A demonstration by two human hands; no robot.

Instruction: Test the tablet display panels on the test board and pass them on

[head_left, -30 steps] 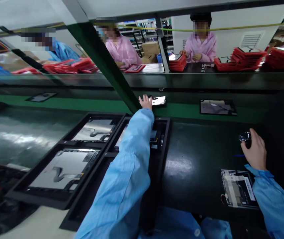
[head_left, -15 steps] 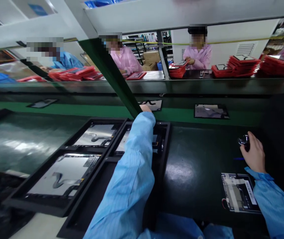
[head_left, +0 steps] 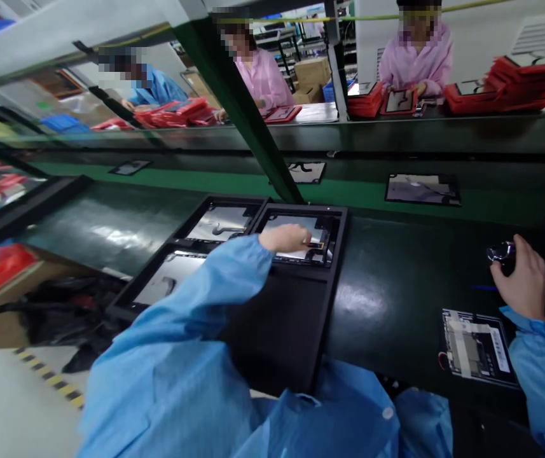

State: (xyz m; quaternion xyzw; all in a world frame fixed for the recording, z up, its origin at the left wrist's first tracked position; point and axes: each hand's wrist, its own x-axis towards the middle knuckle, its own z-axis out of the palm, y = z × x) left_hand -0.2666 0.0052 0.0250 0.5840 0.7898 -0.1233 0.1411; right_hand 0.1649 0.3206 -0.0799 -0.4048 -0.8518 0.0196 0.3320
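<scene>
My left hand [head_left: 285, 238] is closed, fingers curled, over a display panel [head_left: 303, 224] with a flex cable, in the far right compartment of a black tray [head_left: 334, 270]. Anything pinched in those fingers is hidden. More panels lie in the other compartments: one panel [head_left: 222, 221] at far left and another panel [head_left: 160, 280] at near left, partly behind my sleeve. At the right, my right hand [head_left: 523, 277] curls its thumb and fingers around a small, shiny dark object [head_left: 501, 252] whose kind I cannot make out. Below it lies an opened tablet [head_left: 475, 346] with taped internals.
Along the green belt [head_left: 362, 194] lie several panels, including a panel [head_left: 422, 189] at right. A green post [head_left: 248, 108] slants down behind the tray. Across the line, several co-workers sit by red stacks [head_left: 530, 83]. A black bag [head_left: 62, 312] lies at lower left.
My left hand has come back from the belt behind the post to the panel in the tray. The right hand keeps its hold on the shiny object. My view has shifted.
</scene>
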